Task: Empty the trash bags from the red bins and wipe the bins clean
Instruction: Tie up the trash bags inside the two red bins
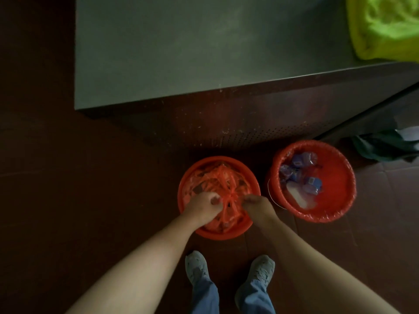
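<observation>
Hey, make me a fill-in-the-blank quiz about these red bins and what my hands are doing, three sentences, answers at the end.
1. The left hand and right hand pinch the gathered bag inside the bin on the ____.
2. The other bin has a bag that is ____ at the top, showing blue wrappers inside.
3. The number of red bins on the floor is ____.

Missing words: left; open; two.
</observation>
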A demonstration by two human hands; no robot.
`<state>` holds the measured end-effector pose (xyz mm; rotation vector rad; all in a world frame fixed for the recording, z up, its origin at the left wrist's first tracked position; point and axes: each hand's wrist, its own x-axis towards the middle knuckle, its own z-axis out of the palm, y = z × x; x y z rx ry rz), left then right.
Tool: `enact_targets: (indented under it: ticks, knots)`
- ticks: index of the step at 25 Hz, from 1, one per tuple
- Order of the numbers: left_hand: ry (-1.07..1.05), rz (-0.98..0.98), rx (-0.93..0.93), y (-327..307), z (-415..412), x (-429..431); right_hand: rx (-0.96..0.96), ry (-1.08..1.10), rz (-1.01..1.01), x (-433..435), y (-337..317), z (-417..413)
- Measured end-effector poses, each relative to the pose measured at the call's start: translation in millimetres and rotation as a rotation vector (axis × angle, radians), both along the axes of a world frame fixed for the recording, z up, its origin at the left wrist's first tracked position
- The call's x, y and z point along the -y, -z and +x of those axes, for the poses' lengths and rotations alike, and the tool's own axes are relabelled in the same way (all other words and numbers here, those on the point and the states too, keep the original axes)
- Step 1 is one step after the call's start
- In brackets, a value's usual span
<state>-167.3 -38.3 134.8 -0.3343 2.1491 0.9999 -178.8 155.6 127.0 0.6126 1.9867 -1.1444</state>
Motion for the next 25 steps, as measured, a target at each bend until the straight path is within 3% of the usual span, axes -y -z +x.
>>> enact_targets:
  ticks: [3,8,16,25]
  knots:
    - [-0.004,-0.089,0.001,-12,0,-9,-0.013,-0.11,0.091,-12,-13,2]
    - [0.045,-0.273,-0.172,-39,-9,-46,-0.037,-0.024,0.216,-72,-24,2]
    - [0.104,-0.279,-0.341,-19,-3,-192,-0.146,-0.272,0.338,-221,-12,1]
    - [0.075,-0.343,-0.336,30,-7,-355,-0.202,-0.509,0.343,-374,5,-12]
